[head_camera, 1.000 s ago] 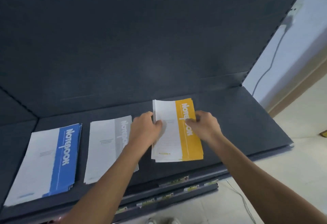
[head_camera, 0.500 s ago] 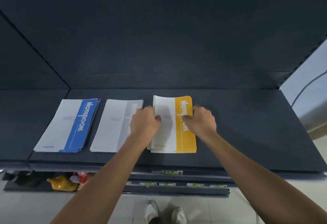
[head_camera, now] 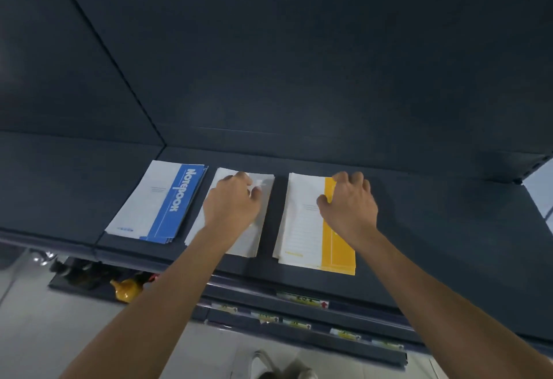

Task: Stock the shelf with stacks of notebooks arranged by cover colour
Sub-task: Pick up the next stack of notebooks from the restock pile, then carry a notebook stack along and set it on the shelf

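Three notebook stacks lie side by side on the dark shelf (head_camera: pixel 434 229). The blue stack (head_camera: pixel 161 202) is at the left, the grey stack (head_camera: pixel 242 244) in the middle, and the yellow stack (head_camera: pixel 302 229) at the right. My left hand (head_camera: pixel 233 202) lies on the grey stack, fingers curled at its far end and thumb out to the right. My right hand (head_camera: pixel 348 202) sits on the yellow stack, fingers hooked at its far edge and thumb on the white half of the cover. A gap of bare shelf separates the grey and yellow stacks.
The dark back panel (head_camera: pixel 299 64) rises behind the stacks. Lower shelf edges carry price labels (head_camera: pixel 302 299). A yellow object (head_camera: pixel 125 289) lies on a low shelf at the left. My shoes (head_camera: pixel 284 369) show on the pale floor.
My left hand has left the yellow stack's left edge and gone over to the grey stack. My right hand stays on the yellow stack, now further up. The view has swung right.
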{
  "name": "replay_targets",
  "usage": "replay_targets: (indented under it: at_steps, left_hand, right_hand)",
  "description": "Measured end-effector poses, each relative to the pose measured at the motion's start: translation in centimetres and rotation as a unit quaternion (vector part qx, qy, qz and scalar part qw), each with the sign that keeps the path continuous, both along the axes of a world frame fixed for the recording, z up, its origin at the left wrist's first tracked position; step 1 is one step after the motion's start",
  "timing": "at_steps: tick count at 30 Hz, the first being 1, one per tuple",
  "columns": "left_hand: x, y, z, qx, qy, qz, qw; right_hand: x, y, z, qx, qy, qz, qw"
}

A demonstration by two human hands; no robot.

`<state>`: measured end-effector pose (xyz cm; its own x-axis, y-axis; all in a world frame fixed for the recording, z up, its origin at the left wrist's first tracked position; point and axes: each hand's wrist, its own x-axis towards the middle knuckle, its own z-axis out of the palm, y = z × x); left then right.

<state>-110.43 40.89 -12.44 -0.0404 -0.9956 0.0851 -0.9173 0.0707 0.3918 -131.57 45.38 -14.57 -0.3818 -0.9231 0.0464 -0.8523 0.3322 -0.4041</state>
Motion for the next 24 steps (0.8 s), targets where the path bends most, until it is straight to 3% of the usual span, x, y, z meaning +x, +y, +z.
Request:
replay_targets:
  at_steps: [5,11,24]
  left_hand:
    - [6.4,-0.7,2.3,0.041,0.051,0.014,0.998]
    - [15.8,-0.8,4.8,0.029,0.096,0.054,0.994]
    - [44.9,0.0,8.1,-0.064,0.085,0.127,0.986]
  right_hand:
    - [6.0,-3.5,3.1,-0.021,-0.060,0.123,0.990]
    - [16.7,-6.3,6.3,-0.021,-0.056,0.267,0.962]
    - [46.0,-11.0,8.4,-0.030,-0.053,0.396,0.916]
